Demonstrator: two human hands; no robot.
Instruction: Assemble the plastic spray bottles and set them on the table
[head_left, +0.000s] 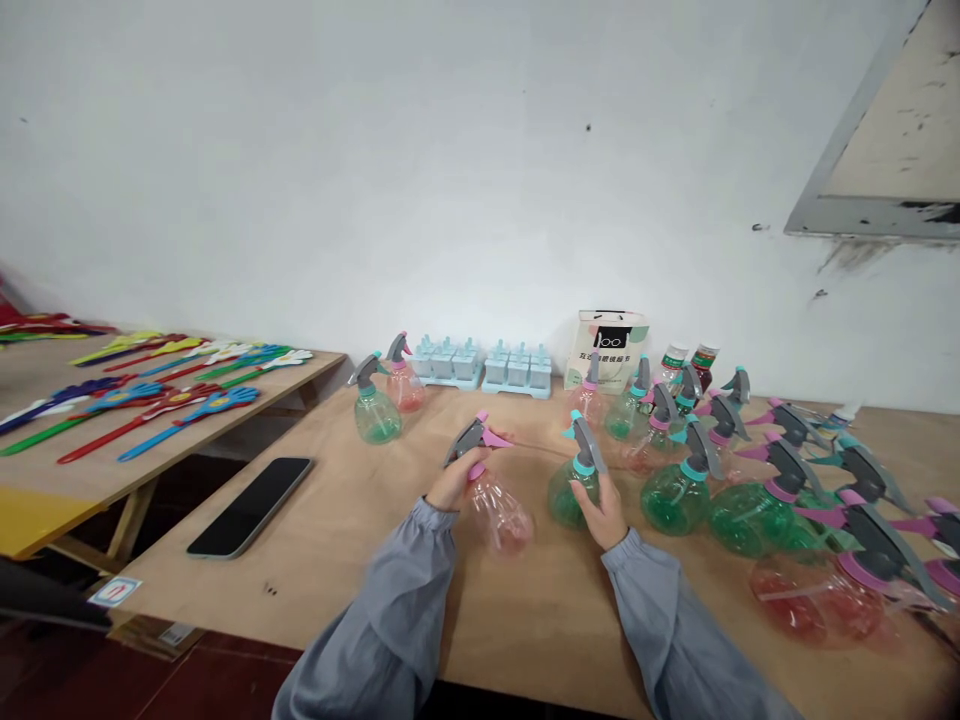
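My left hand (454, 484) is wrapped round the neck of a pink spray bottle (501, 515), which tilts above the wooden table (337, 590). Its nozzle is grey and pink. A green spray bottle (570, 492) with a teal and grey nozzle stands just to the right, and my right hand (604, 512) grips its right side. Two more bottles, one green (377, 416) and one pink (406, 388), stand at the back left. On the right, several green and pink spray bottles (757, 517) are crowded together.
A black phone (251, 507) lies at the table's left. Pale blue moulds (517, 370) and a paper bag (606, 350) stand near the wall, beside two small bottles with white caps (703, 362). Colourful hand-shaped sticks (169, 408) cover another table at the left.
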